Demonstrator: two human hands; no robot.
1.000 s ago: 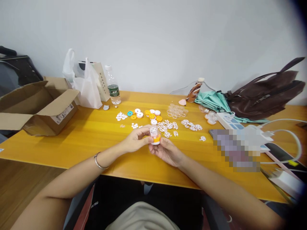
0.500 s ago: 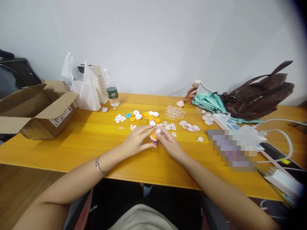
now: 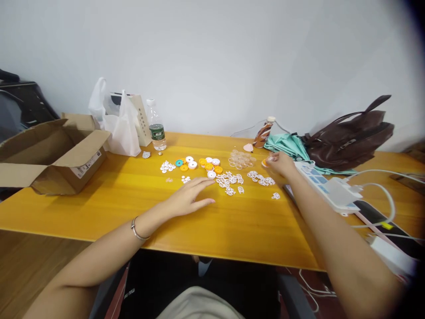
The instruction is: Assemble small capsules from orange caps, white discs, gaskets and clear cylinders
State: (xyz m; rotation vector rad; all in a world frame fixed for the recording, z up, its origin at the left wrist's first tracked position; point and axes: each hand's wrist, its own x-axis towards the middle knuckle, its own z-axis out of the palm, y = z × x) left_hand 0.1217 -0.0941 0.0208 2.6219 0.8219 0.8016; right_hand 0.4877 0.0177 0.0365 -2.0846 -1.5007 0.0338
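My left hand (image 3: 190, 197) hovers over or rests on the table's near middle, fingers stretched out and nothing in them. Its fingertips are close to a white disc (image 3: 211, 175) and a cluster of white cut-out pieces (image 3: 229, 178). Farther right, my right hand (image 3: 281, 163) pinches a small round orange-and-white piece (image 3: 264, 163), partly hidden by the fingers. Left of that hand lie several clear rings (image 3: 241, 159). Orange discs (image 3: 208, 166), white discs and a blue disc (image 3: 179, 163) sit mid-table, beside small white knobs (image 3: 167, 166).
An open cardboard box (image 3: 56, 155) stands at the left, near a white plastic bag (image 3: 122, 128) and a water bottle (image 3: 156, 128). At the right are a brown drink bottle (image 3: 264, 133), a teal cloth (image 3: 283, 145), a brown leather bag (image 3: 348, 137) and a power strip (image 3: 318, 181) with white cables.
My right hand has moved from beside my left hand to the far right, carrying the orange-and-white piece. My left hand stays about where it was, now without contact with the piece.
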